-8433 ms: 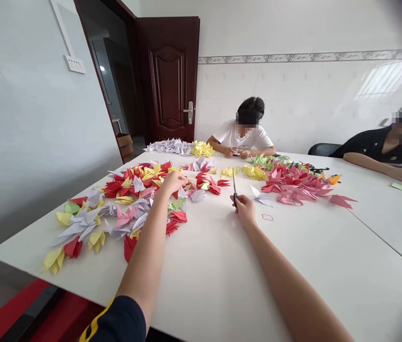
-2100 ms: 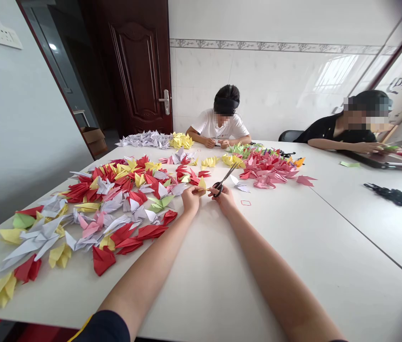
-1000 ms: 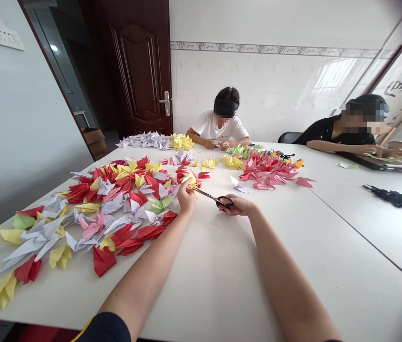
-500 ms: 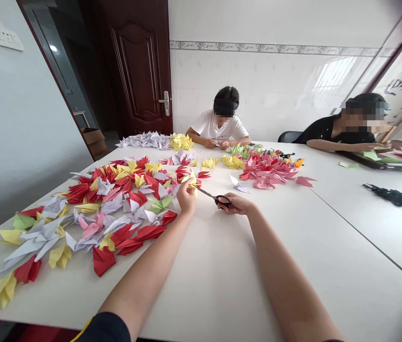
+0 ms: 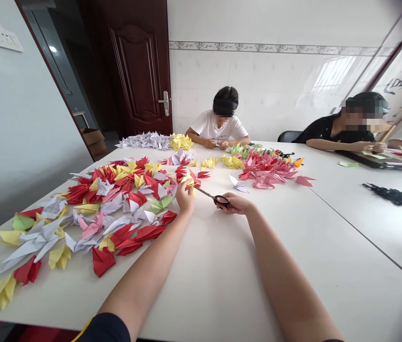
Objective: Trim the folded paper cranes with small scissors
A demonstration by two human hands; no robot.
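Your left grip (image 5: 186, 197) clamped on folded yellow paper (image 5: 188, 179), origami cranes (image 5: 115, 183) just left of it; your right grip (image 5: 234, 204) clamped on black-handled scissors (image 5: 220, 200), closed blades (image 5: 204, 193) pointing toward the paper

Evenly bright indoor scene in diffuse light, with only faint shadows on the table (image 5: 332, 270). Window-shaped glare (image 5: 334, 72) lies on the tiled wall (image 5: 258, 95). Wide-angle distortion bends the outer edges; the top-right corner darkens and softens.
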